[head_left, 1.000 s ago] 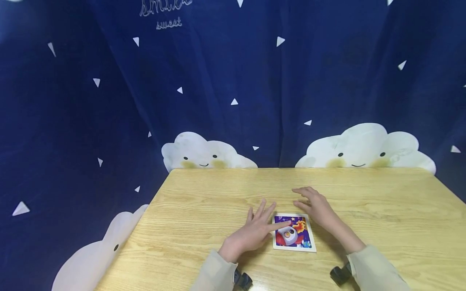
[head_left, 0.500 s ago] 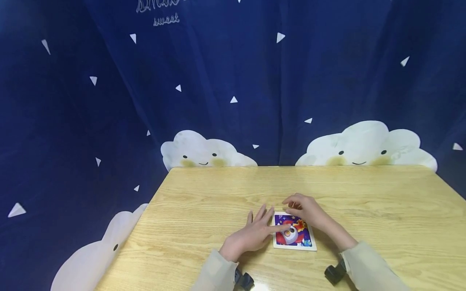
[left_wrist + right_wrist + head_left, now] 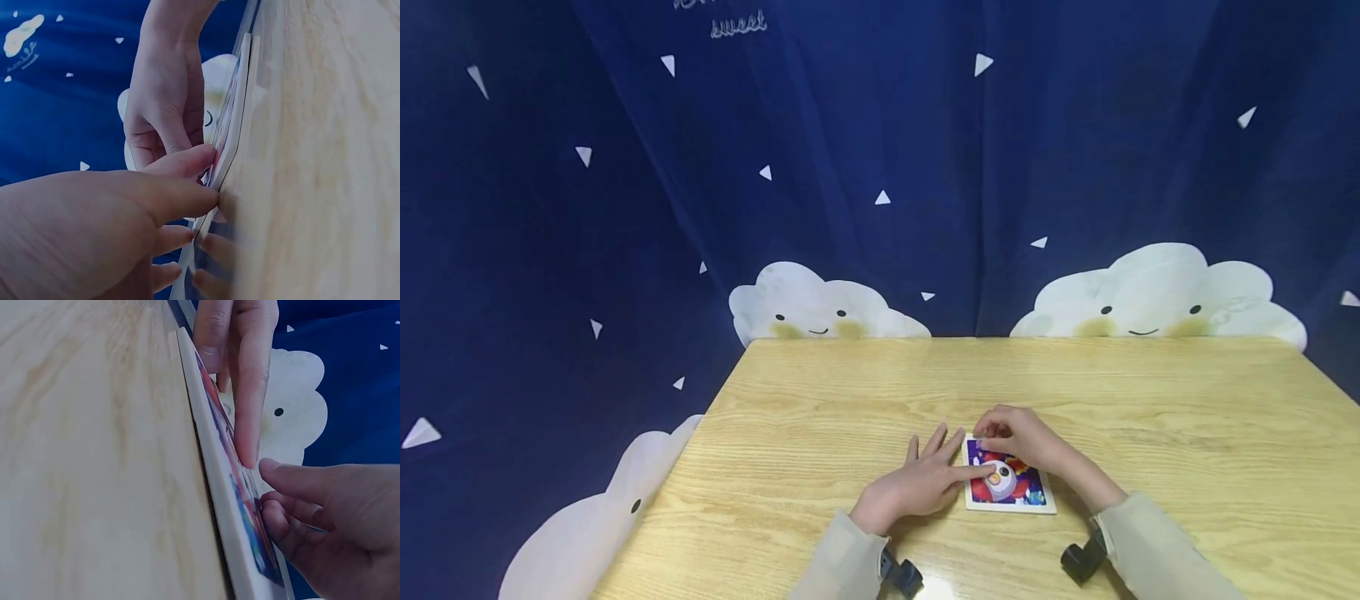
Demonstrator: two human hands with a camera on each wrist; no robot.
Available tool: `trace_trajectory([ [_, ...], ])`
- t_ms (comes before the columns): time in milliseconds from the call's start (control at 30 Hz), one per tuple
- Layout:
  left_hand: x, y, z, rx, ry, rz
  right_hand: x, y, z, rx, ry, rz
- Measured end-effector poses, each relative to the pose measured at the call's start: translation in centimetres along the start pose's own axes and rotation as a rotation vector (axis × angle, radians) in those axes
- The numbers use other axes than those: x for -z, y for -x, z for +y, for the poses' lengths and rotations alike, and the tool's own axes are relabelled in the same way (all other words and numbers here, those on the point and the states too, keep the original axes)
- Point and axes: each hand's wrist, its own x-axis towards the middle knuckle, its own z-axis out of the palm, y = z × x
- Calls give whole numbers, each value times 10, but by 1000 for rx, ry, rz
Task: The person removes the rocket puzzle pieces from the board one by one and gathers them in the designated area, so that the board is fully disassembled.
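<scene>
A square board (image 3: 1009,505) lies flat on the wooden table, its white border framing a cartoon rocket picture. My left hand (image 3: 913,483) is at its left side, other fingers spread. The index finger (image 3: 250,425) reaches straight onto the picture, while in the left wrist view the thumb (image 3: 187,199) meets the board's edge. My right hand (image 3: 1026,437) comes over the far part of the board with bent fingers. Its thumb and fingertips (image 3: 278,515) are at the picture surface, slightly apart. Whether they pinch anything is hidden.
The wooden table (image 3: 820,392) extends on all sides of the board. Behind it hangs a dark blue curtain (image 3: 865,125) with white triangles and smiling clouds. A black wrist mount (image 3: 1084,560) shows at the right cuff, and another black mount (image 3: 904,575) at the left.
My right hand has moved left and down onto the board's far edge, its fingers bending inward. The left hand has stayed on the board. The head view has tilted slightly downward.
</scene>
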Motion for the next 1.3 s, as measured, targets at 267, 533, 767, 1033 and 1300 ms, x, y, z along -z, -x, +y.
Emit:
trace_trajectory([
  [267,0,0,-2,8,27,-23,-3,-2,1,-14,-17,-34],
  [533,3,-2,-2,8,62,-32,-5,-4,-1,-51,-27,-63],
  [767,3,-2,-5,1,95,-28,-7,-7,-4,-106,-44,-99],
  [1033,2,-3,-6,7,100,-29,-7,-10,-6,-143,-68,-133],
  [1300,3,-4,-5,34,97,-62,-8,-6,-6,-116,-92,-158],
])
